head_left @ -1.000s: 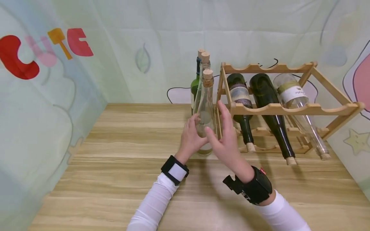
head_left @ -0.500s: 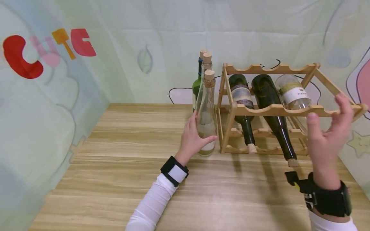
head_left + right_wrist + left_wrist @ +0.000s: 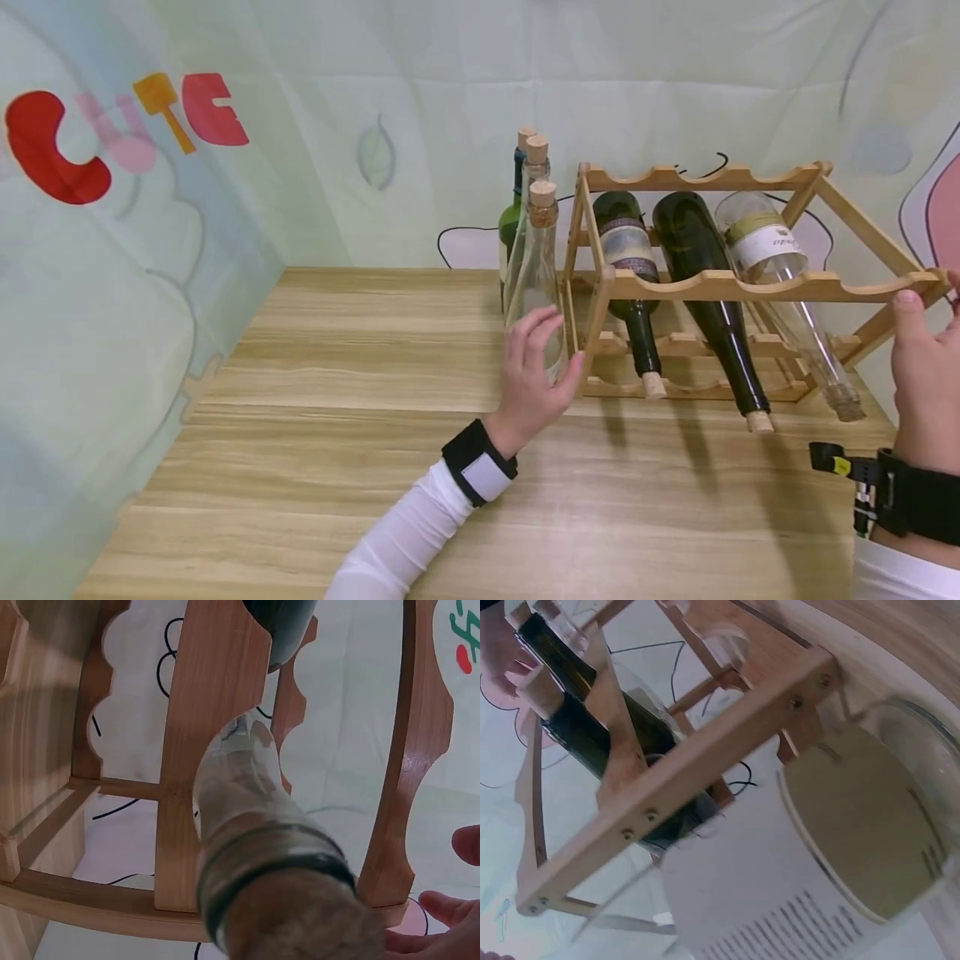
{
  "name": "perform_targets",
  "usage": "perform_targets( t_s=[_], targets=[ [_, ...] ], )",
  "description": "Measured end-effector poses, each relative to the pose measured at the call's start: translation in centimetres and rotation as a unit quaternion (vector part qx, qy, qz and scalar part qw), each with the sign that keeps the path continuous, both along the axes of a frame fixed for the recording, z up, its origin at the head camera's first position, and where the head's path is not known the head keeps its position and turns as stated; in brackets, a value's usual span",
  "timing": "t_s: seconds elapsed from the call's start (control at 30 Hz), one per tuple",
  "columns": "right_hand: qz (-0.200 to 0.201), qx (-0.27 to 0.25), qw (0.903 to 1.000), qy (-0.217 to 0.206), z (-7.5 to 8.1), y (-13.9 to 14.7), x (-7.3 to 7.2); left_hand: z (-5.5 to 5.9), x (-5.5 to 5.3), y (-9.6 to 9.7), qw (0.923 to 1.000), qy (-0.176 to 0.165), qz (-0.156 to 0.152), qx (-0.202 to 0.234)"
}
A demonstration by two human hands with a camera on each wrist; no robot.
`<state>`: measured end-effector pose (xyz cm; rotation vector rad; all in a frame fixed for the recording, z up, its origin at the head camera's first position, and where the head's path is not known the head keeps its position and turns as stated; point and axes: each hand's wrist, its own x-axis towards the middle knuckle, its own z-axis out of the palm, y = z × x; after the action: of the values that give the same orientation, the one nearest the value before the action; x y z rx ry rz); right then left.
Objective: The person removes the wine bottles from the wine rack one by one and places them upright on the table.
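Observation:
My left hand [image 3: 534, 379] is beside a standing clear glass bottle [image 3: 536, 275] with a cork, its fingers loosely bent in front of the glass. Its thumb reaches toward the left front post of the wooden wine rack [image 3: 678, 287]. Whether fingers or thumb touch anything, I cannot tell. In the left wrist view, that bottle's label [image 3: 750, 892] fills the foreground. My right hand [image 3: 930, 375] is at the rack's right end, thumb at the front rail and fingers on the outer side. In the right wrist view its fingers [image 3: 446, 907] are beside the rack's corner.
Behind the clear bottle stand another clear corked bottle [image 3: 536, 171] and a green one [image 3: 510, 221]. On the rack lie a labelled dark bottle [image 3: 626, 246], a plain dark bottle [image 3: 686, 233] and a clear bottle [image 3: 757, 237], corks forward. A printed cloth hangs behind the table [image 3: 315, 467].
My right hand has moved from the standing clear bottle across to the rack's right end. My left hand has shifted slightly right, its thumb now nearer the rack's post. The bottles stay in place.

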<state>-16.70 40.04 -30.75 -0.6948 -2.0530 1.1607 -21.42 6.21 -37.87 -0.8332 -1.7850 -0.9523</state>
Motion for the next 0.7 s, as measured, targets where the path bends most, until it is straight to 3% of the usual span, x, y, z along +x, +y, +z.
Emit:
perform_targets(
  t_s=[0.2, 0.4, 0.47, 0.53, 0.6, 0.7],
  targets=[
    [0.017, -0.081, 0.9963, 0.022, -0.6, 0.8, -1.0, 0.3, 0.7, 1.5, 0.9953, -0.043, 0.003, -0.086],
    [0.027, -0.101, 0.9936, 0.042, -1.0, 1.0, -1.2, -0.2, 1.3, 2.5, 0.9765, -0.106, 0.032, -0.185],
    [0.014, -0.116, 0.9921, 0.046, -1.6, 2.0, -1.9, -0.4, 1.5, 2.7, 0.9723, -0.117, 0.036, -0.199],
    [0.025, -0.137, 0.9874, 0.075, -5.5, 7.4, -4.0, -0.5, 1.7, 2.8, 0.9708, -0.121, 0.034, -0.204],
    [0.002, -0.175, 0.9818, 0.074, -5.6, 8.1, -4.4, -0.5, 1.8, 2.9, 0.9701, -0.125, 0.03, -0.206],
    [0.007, -0.232, 0.9689, 0.084, -5.2, 8.2, -4.3, -0.5, 2.0, 3.1, 0.9701, -0.125, 0.028, -0.206]
  ],
)
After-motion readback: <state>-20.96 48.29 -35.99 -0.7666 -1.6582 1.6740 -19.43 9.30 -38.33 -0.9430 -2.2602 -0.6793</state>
